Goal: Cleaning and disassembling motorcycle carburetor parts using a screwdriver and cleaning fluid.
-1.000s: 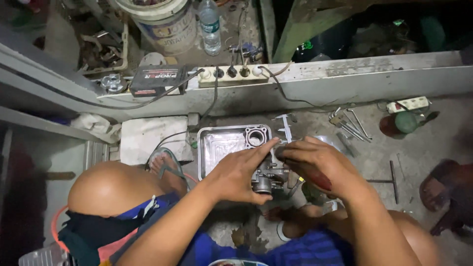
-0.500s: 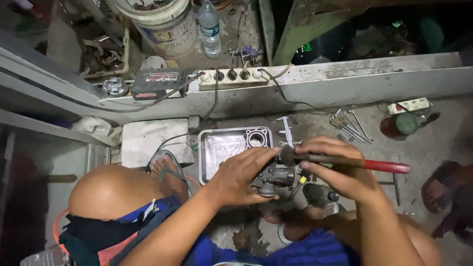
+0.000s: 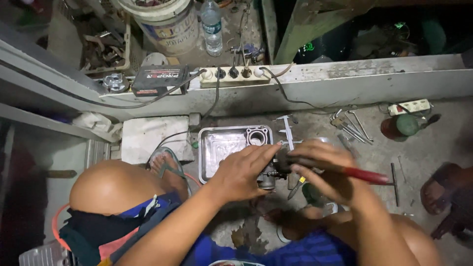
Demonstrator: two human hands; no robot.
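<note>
I judge I am mid-way through working a fastener on the small metal engine part point(image 3: 268, 176) just near of the metal tray point(image 3: 217, 148), my left hand point(image 3: 241, 172) cupped over it, my right hand point(image 3: 320, 170) curled round the red-handled screwdriver point(image 3: 364, 175) lying level, so next I need steady pressure.

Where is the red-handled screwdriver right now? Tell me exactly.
In the head view, the red-handled screwdriver is right of centre, gripped in the right hand, its handle pointing right over the concrete floor and its tip toward the small metal engine part under the left hand.
</note>
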